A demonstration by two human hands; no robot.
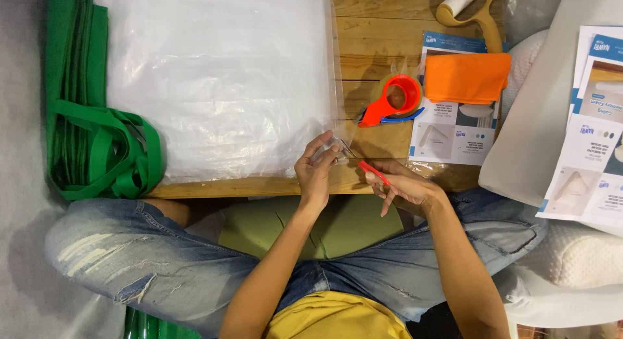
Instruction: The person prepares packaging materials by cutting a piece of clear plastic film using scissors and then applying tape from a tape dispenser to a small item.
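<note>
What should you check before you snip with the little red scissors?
1. Scissors held in the right hand: ok.
2. Left hand pinching the clear piece at the plastic sheet corner: ok.
3. Blades pointed at that piece: ok.
4. Left fingers out of the blades' way: cannot tell, they sit very close.
5. Tape dispenser and orange cloth away from the cut: ok.
6. Green bags off the work spot: ok.

Home packing spot: tape dispenser (391,100), plastic bags (220,79), leaflets (594,118).
</note>
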